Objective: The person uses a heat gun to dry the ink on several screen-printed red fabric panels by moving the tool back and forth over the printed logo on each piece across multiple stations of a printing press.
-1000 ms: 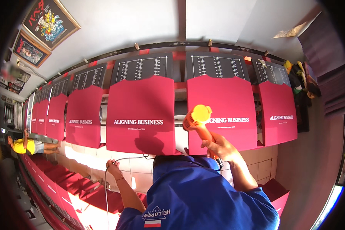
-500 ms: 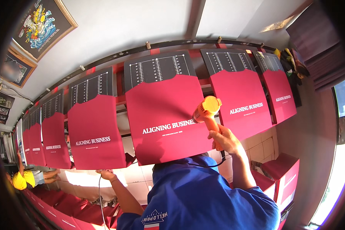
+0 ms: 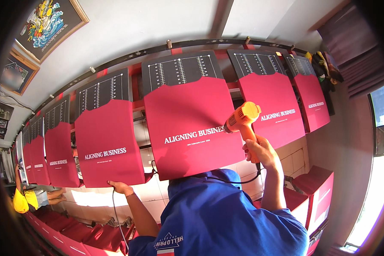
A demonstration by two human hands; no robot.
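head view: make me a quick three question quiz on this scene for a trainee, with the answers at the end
1. Which hand grips the orange, pistol-shaped heat gun?
2. Multiple choice: in this view, what does the heat gun's nozzle overlap?
a) a framed picture on the wall
b) the white lettering on a piece of smooth red fabric
c) the yellow shirt
3. True or false: the flat black boards with white ruled marks are wholly covered by red fabric.

Key:
1. The right hand.
2. b
3. False: their upper ends, with the marks, show bare.
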